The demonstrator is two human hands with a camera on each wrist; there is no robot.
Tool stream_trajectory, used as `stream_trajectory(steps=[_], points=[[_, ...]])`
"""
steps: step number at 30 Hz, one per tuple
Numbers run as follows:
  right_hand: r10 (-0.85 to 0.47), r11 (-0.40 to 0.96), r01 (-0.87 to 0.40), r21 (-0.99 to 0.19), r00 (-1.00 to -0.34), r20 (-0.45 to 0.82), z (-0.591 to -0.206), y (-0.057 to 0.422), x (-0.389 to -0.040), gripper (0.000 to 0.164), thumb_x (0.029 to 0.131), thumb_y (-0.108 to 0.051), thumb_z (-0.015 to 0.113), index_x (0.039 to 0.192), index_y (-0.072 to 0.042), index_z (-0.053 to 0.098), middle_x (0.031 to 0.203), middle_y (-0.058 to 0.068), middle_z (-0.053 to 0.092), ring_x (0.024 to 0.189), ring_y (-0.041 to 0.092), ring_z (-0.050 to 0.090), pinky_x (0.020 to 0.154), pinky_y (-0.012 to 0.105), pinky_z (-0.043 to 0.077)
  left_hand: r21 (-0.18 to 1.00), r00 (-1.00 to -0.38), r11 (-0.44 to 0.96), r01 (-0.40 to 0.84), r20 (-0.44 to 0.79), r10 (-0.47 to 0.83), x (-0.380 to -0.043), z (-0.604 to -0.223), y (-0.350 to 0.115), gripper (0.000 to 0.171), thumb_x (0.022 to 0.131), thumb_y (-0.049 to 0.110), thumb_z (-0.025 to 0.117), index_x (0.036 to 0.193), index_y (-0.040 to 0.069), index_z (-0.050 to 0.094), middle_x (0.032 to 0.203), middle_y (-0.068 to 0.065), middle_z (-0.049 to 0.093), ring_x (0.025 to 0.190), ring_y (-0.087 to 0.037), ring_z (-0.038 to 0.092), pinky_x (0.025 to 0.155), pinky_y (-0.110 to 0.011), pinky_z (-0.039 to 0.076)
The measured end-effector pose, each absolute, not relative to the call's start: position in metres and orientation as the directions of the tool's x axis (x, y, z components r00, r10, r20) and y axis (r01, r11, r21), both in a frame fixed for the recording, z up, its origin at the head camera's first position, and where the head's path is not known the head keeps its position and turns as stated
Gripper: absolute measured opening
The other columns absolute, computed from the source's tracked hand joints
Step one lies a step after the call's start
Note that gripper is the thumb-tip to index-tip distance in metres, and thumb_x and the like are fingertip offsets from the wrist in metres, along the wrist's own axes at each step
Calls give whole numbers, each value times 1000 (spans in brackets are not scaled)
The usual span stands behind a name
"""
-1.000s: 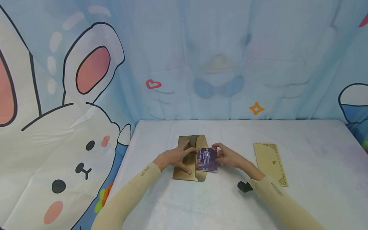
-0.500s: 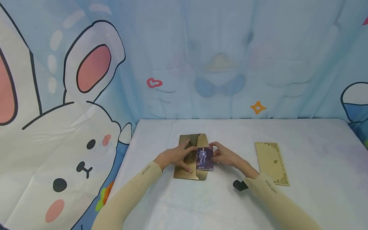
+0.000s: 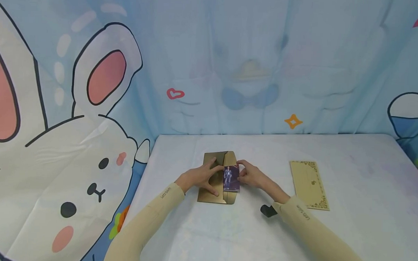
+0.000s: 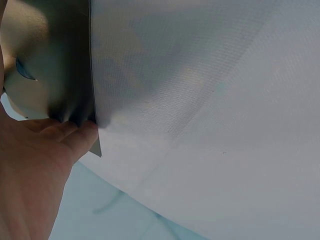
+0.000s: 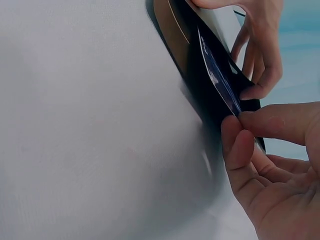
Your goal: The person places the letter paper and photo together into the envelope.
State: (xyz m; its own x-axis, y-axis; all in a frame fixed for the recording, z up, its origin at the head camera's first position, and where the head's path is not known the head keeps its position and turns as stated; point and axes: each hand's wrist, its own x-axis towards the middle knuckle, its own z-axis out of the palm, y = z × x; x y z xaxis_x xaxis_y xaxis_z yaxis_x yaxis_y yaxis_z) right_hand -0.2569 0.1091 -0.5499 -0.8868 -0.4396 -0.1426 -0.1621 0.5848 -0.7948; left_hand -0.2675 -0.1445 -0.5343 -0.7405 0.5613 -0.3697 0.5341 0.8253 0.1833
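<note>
1. While the photo (image 3: 231, 178) was pinched at its right edge between the thumb and forefinger of the right hand (image 3: 252, 176), the gold envelope (image 3: 215, 180) was pressed from the other side by the left hand (image 3: 200, 177), whose fingers and thumb were spread apart across its face and clamped on nothing
2. The photo was seen at the mouth of the gold envelope, picture side up in the head view, with the flap (image 3: 231, 159) laid out to the right beneath it; its left edge appeared to be tucked inside, though how deep could not be told
3. Insertion was judged to be the step in hand: a part of the photo was left outside, and the flap was not yet folded over
4. A level push to the left was judged to be called for, with the gold envelope held steady and the pinch moved back or released as the mouth was neared; a corner could be caught on the mouth's edge if the photo was tilted
5. Farther out, a cream card (image 3: 309, 184) with a patterned border was seen lying flat on the white table (image 3: 253, 239), well apart to the right, untouched by either hand
</note>
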Motion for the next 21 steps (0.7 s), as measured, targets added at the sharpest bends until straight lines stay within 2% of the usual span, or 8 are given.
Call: stream_trajectory(steps=[21], points=[[-448, 551, -158, -820, -884, -131, -550, 84, -259, 64, 91, 1, 67, 146, 8, 36, 94, 16, 71, 83, 19, 68, 73, 33, 55, 174, -730, 811, 559, -360, 581, -267, -531, -147, 103, 76, 72, 72, 157, 36, 21, 169, -19, 3, 153, -34, 25, 109, -47, 46]])
